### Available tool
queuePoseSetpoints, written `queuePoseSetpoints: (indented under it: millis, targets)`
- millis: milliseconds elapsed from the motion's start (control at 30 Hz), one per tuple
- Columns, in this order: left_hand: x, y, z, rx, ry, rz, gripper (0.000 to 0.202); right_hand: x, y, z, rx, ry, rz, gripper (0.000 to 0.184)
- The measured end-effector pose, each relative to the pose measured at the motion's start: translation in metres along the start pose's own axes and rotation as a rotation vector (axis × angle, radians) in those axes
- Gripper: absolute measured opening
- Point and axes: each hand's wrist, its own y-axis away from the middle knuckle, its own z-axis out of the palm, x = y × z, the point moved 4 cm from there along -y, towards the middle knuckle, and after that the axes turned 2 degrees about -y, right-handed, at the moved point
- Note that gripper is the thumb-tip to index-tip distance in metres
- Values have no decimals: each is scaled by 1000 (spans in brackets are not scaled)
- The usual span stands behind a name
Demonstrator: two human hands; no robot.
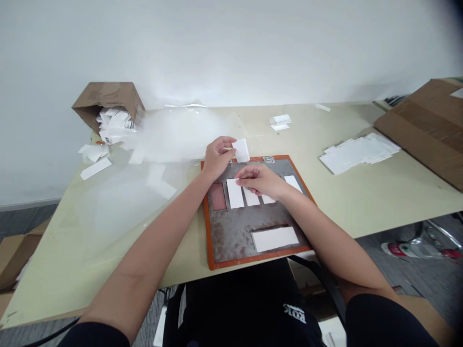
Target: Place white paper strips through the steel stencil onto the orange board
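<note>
My left hand (pixel 218 155) pinches a small stack of white cards (pixel 242 150) above the far edge of a grey metal plate with an orange border (pixel 231 243). My right hand (pixel 261 180) is closed, its thumb and fingers at the top edge of a white card (pixel 236 195). That card lies over the plate, just right of a reddish recess (pixel 218 196) with no card in it. More white cards (pixel 252 197) sit in a row under and beside my right hand. Nearer to me, a wide white card (pixel 275 239) lies on the plate.
A brown box (pixel 112 91) full of white paper pieces lies at the back left. Clear plastic sheeting (pixel 108 207) covers the table's left side. White sheets (pixel 358 153) lie fanned on the right, beside a large cardboard box (pixel 423 130). A small card stack (pixel 280 120) stands behind.
</note>
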Motion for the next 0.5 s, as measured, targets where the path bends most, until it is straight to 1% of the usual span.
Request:
queuePoseSetpoints:
  millis: [133, 233, 500]
  targets:
    - [0, 0, 0, 2, 0, 6, 23, -3, 2, -1, 46, 73, -29, 14]
    - [1, 0, 0, -1, -4, 4, 22, -4, 3, -1, 53, 130, -52, 16]
    - [2, 1, 0, -7, -11, -8, 22, 2, -3, -4, 93, 284, -149, 16]
